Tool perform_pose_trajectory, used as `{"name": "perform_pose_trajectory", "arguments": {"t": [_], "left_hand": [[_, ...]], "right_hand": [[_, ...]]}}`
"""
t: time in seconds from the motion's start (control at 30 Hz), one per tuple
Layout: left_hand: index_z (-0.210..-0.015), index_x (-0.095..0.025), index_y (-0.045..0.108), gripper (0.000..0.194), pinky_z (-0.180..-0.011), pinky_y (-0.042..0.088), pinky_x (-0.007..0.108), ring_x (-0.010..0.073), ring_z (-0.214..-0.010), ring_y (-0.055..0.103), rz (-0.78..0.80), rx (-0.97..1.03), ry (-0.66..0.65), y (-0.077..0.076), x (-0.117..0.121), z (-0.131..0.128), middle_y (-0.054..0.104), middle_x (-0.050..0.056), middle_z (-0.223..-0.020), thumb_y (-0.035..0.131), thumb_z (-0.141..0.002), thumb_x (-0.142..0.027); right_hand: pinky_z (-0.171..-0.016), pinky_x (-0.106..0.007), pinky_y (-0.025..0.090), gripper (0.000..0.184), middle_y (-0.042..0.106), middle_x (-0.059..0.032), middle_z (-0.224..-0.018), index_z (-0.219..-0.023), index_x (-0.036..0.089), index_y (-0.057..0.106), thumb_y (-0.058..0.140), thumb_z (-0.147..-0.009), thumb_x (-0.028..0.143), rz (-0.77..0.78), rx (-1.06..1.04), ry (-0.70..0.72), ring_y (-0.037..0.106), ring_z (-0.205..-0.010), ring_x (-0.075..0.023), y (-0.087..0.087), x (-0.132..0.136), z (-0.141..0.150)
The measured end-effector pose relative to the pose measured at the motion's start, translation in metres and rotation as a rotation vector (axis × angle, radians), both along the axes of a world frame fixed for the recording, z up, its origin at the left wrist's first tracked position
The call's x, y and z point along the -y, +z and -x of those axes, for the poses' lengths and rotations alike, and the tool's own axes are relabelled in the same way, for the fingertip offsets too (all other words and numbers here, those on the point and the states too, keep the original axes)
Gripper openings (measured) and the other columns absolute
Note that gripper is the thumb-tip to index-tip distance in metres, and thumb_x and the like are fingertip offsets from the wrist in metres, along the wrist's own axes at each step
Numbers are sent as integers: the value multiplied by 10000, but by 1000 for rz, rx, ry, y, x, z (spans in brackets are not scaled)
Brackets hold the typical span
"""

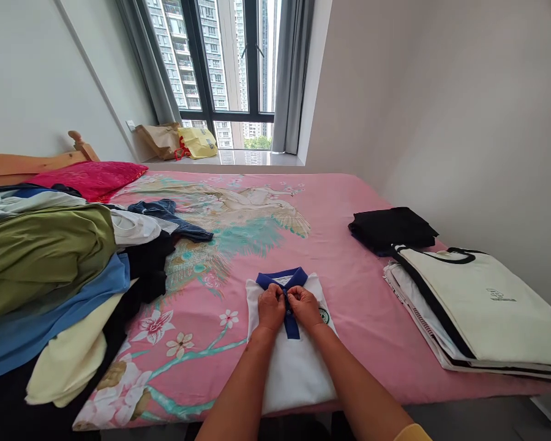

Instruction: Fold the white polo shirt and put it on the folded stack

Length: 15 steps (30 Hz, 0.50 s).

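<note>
A white polo shirt (294, 367) with a blue collar and blue button placket lies folded on the pink floral bedsheet (349, 202), close to the bed's near edge. My left hand (271, 307) and my right hand (304, 305) meet at the placket just below the collar. Both pinch the blue strip with closed fingers. The fingertips hide the spot where they touch the placket.
A loose heap of clothes (50, 275) covers the bed's left side, with a red pillow (89, 178) behind it. At the right lie a folded black garment (390, 228) and a stack of folded white shirts (472, 306). Bags (183, 141) sit on the window sill.
</note>
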State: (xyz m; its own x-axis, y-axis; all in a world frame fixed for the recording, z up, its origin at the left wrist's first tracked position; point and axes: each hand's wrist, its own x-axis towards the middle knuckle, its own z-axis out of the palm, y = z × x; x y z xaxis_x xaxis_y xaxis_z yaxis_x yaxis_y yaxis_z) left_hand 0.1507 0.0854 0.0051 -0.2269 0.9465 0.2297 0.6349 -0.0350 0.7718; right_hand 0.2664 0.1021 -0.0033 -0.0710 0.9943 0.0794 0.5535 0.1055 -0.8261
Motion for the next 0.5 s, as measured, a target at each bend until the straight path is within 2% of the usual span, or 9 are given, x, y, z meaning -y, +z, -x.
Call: {"name": "perform_pose_trajectory", "arguments": {"t": [0.07,0.2,0.37,0.5], "left_hand": [[-733,-216,469,102,-679,374,261,148,-679,536,3,24,-6,-1,-1,1,557,-13,-699,496,-728,-117],[-750,-217,469,109,-665,388,249,138,-667,547,19,77,-5,-2,-1,4,566,-19,-700,500,-717,-118],[-755,-218,451,127,-639,400,236,127,-639,557,55,136,26,0,-2,4,575,-32,-689,564,-705,-193],[-739,-218,436,130,-648,398,234,124,-652,567,84,148,70,3,-4,4,575,-33,-691,550,-704,-167]], "right_hand": [[-493,-215,365,161,580,43,-592,-800,219,579,446,-794,309,9,22,36,489,-476,-113,0,-4,-1],[-528,-199,335,59,559,52,-597,-763,223,551,502,-751,252,-18,89,85,483,-524,-104,2,-7,-1],[-556,-212,300,76,585,27,-652,-807,219,555,484,-797,246,-66,180,87,495,-567,-110,3,-2,1],[-564,-230,268,98,611,10,-693,-828,219,562,470,-830,255,-94,256,67,513,-600,-123,3,1,4]]}}
